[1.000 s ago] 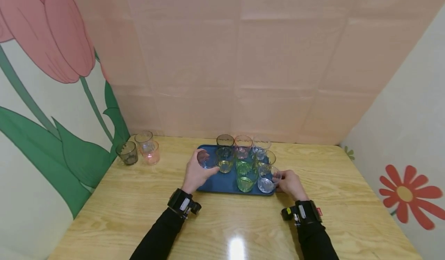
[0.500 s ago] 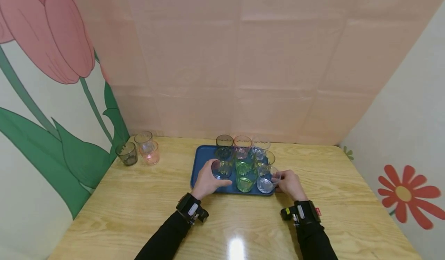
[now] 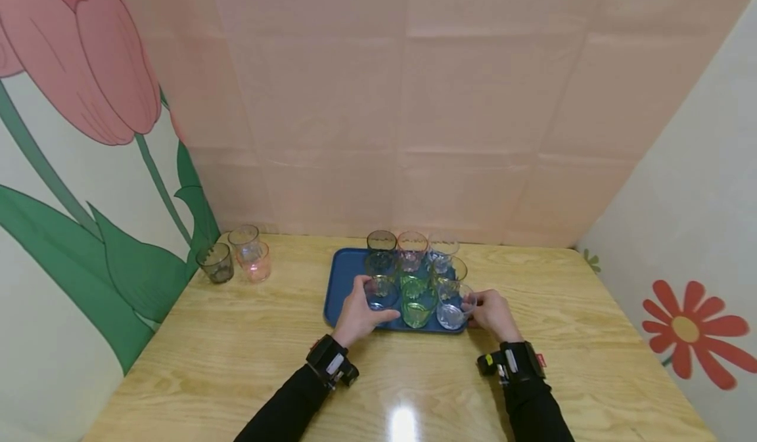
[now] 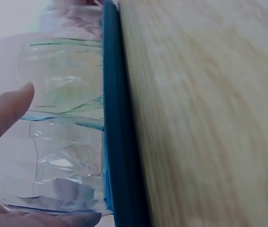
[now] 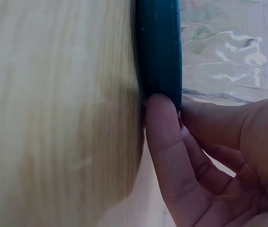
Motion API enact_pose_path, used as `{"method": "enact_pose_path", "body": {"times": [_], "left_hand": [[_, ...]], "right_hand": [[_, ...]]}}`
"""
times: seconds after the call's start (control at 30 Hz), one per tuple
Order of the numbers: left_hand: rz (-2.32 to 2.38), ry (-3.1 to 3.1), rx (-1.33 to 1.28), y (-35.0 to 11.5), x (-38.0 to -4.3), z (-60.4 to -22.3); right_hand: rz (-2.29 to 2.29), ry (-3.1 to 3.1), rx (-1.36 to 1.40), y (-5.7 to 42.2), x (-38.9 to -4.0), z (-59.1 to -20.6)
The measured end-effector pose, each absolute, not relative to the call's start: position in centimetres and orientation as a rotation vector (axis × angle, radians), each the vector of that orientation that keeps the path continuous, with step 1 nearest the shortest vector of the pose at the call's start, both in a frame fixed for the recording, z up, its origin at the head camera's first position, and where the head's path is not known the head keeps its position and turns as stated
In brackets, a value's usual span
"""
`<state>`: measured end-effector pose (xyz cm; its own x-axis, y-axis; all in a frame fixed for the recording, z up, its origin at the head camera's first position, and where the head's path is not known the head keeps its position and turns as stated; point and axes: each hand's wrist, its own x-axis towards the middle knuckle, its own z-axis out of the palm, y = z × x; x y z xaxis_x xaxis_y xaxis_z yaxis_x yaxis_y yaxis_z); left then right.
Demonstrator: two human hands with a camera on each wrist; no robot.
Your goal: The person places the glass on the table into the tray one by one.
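Observation:
My left hand (image 3: 357, 315) holds a blue-tinted glass (image 3: 382, 294) at the front of the blue tray (image 3: 341, 278), thumb and fingers around its sides. In the left wrist view that glass (image 4: 67, 165) stands upright against the tray floor, close beside the green glass (image 4: 65, 78). At the tray's front right corner, my right hand (image 3: 493, 312) pinches the rim. The right wrist view has a fingertip and the thumb at the tray edge (image 5: 159, 47), beside the clear glass (image 5: 233, 52). The other fingers curl below.
Behind the front row on the tray stand a dark glass (image 3: 382, 240), a pink glass (image 3: 412, 242), a clear glass (image 3: 443, 242) and a yellowish glass (image 3: 451, 268). Far left on the wooden table (image 3: 284, 337) are a grey glass (image 3: 216, 265), a pink glass (image 3: 255, 268) and a clear glass (image 3: 244, 235).
My left hand has carried the blue-tinted glass right and toward the front of the tray, then lower, beside the green glass. The right hand has stayed at the tray corner.

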<state>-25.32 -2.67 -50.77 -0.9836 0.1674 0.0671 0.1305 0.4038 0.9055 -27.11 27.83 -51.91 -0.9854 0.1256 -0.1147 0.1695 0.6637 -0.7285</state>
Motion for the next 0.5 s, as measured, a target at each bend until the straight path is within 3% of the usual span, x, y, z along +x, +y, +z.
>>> {"method": "enact_pose_path", "body": {"times": [0.5], "left_hand": [[1.610, 2.599, 0.232, -2.08, -25.07, -50.80]], "right_hand": [[-1.260, 2.802, 0.242, 27.91, -27.02, -51.90]]}}
